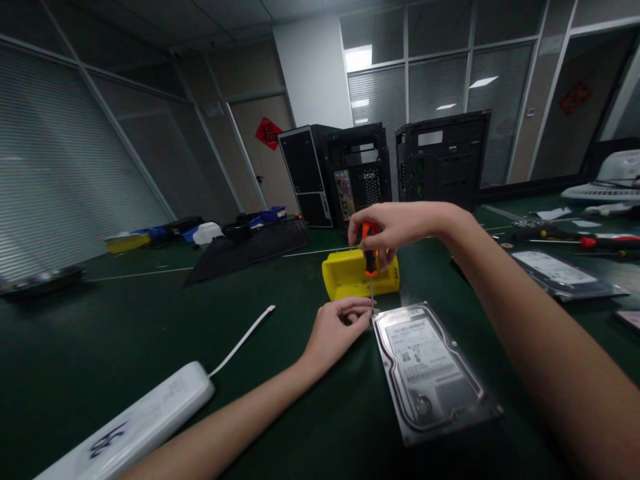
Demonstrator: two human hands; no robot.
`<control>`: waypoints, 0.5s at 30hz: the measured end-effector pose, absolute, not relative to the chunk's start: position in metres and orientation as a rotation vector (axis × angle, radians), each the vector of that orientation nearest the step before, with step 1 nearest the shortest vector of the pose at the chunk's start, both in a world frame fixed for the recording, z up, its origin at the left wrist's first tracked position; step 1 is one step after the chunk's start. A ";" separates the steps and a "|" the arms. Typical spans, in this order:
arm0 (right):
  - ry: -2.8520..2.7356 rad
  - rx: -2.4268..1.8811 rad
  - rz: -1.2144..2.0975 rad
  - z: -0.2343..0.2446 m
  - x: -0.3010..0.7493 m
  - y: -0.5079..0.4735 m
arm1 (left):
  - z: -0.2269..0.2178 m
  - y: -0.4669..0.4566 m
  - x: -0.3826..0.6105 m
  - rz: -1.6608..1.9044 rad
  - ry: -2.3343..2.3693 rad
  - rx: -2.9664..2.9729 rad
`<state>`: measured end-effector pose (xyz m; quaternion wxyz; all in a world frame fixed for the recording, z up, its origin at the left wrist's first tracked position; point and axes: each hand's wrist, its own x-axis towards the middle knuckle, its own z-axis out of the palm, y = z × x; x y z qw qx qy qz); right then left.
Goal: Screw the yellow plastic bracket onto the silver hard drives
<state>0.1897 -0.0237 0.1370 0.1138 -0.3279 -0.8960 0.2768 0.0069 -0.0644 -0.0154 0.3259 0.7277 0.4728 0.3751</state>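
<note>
My right hand (383, 230) grips the orange and black handle of a screwdriver (371, 261) from above. The shaft points straight down, and its tip is at the upper left corner of a silver hard drive (425, 363), which lies label up on the green table. My left hand (345, 323) rests beside that corner, thumb and fingertips pinched together around the screwdriver's tip. Whatever small thing is between them is hidden. Just behind the tip sits a yellow plastic bin (345, 277), its open side toward me.
At left front lies a white power strip (165, 407) with a cable tie-like white strip (245, 339). A second hard drive (560, 270) and red-handled tools (607, 242) are on the right. Computer cases (363, 170) stand behind; a black mat (250, 247) lies back left.
</note>
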 end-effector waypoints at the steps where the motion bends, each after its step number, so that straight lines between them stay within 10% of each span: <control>1: -2.630 -0.949 0.810 0.137 0.189 -0.024 | -0.015 -0.064 0.007 0.980 1.233 1.906; 15: -2.647 -0.967 0.596 0.132 0.184 -0.017 | -0.016 -0.064 0.005 0.863 1.280 1.946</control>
